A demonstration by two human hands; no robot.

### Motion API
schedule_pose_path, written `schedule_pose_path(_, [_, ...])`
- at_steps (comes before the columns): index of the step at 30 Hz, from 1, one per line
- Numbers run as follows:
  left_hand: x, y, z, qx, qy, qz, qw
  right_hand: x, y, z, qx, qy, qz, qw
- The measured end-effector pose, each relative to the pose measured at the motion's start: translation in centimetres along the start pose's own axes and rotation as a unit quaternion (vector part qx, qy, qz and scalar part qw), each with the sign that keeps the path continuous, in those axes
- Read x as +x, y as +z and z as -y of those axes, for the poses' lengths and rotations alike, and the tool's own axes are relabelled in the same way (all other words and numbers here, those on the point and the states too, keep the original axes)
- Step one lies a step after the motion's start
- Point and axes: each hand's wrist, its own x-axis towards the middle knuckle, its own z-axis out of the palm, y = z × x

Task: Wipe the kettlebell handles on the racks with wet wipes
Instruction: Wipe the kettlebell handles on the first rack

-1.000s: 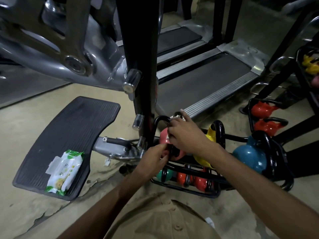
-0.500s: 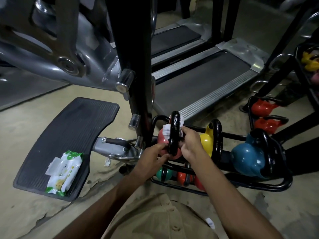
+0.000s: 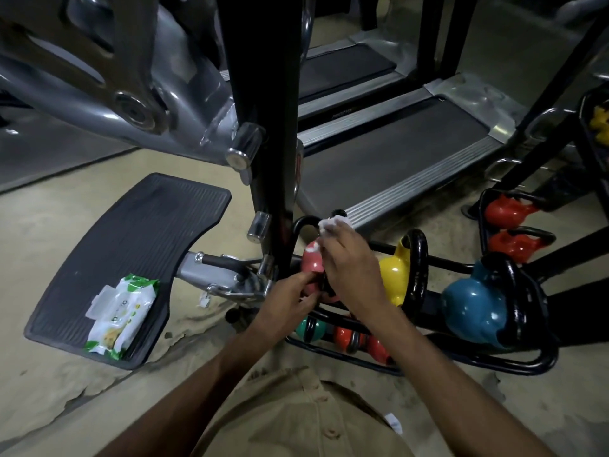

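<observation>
Kettlebell [image 3: 312, 262] handle points up; right hand [image 3: 350, 270] holds wipe [image 3: 333, 223] against it.

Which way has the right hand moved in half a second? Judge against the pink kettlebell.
Yes. The right hand moved up and left: it was beside the pink kettlebell's handle, now covers it, wet wipe at top.

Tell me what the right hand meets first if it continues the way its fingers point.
Likely the black handle of the pink kettlebell, just past the wet wipe the right hand holds; depth unclear.
</observation>
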Motion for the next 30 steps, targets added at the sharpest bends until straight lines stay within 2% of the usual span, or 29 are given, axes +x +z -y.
schedule_pose_path(1, [0.0, 0.0, 0.0, -0.004, 0.004, 0.002, 1.0, 1.2, -0.1, -0.4, -0.091, -0.052, 0.063, 0.992])
schedule_pose_path(3, [0.0, -0.1, -0.3, -0.009, 0.009, 0.008, 1.0, 3.4, -1.1, -0.4, -0.206, -0.095, 0.184, 0.956])
schedule_pose_path(4, [-0.1, -0.1, -0.4, -0.009, 0.009, 0.01, 1.0, 4.1, -1.7, -0.1, -0.234, -0.114, 0.222, 0.94])
schedule_pose_path(6, [-0.1, -0.2, -0.3, -0.009, 0.003, 0.013, 1.0, 4.3, -2.4, 0.1, -0.24, -0.162, 0.244, 0.926])
schedule_pose_path(8, [-0.2, -0.1, -0.2, -0.017, -0.008, 0.014, 1.0, 2.8, -2.9, -0.1, -0.224, -0.18, 0.19, 0.939])
schedule_pose_path(10, [-0.2, -0.1, -0.4, -0.031, -0.016, 0.012, 0.999, 0.4, -2.5, -0.6, -0.139, -0.145, 0.078, 0.977])
schedule_pose_path(12, [-0.1, 0.0, -0.3, -0.032, -0.011, 0.006, 0.999, -1.6, -1.7, -0.2, -0.018, -0.039, -0.007, 0.999])
schedule_pose_path(13, [-0.2, 0.0, -0.3, -0.028, -0.009, 0.006, 1.0, -2.2, -1.3, 0.3, 0.04, 0.037, -0.029, 0.998])
schedule_pose_path(15, [-0.1, -0.1, -0.3, -0.026, -0.012, 0.01, 1.0, -2.9, -0.5, 1.4, 0.169, 0.2, -0.072, 0.963])
schedule_pose_path(17, [-0.1, -0.3, -0.4, -0.019, -0.013, 0.015, 1.0, -3.2, -0.4, 2.4, 0.295, 0.329, -0.115, 0.89])
schedule_pose_path(19, [-0.2, -0.3, -0.8, -0.007, -0.01, 0.016, 1.0, -3.1, -0.5, 2.6, 0.386, 0.404, -0.099, 0.823])
schedule_pose_path(22, [-0.1, -0.5, -1.1, -0.007, -0.021, 0.02, 1.0, -1.4, -0.7, 2.1, 0.475, 0.467, -0.057, 0.744])
schedule_pose_path(25, [-0.2, -0.5, -1.4, -0.016, -0.029, 0.024, 0.999, -1.1, -1.4, 1.4, 0.512, 0.489, -0.004, 0.706])
schedule_pose_path(27, [-0.3, -0.5, -1.3, -0.027, -0.04, 0.02, 0.999, -2.1, -1.8, 1.3, 0.519, 0.488, 0.027, 0.702])
schedule_pose_path(30, [-0.4, -0.1, -1.1, -0.037, -0.049, 0.009, 0.998, -1.8, -1.6, 1.2, 0.542, 0.492, -0.009, 0.681])
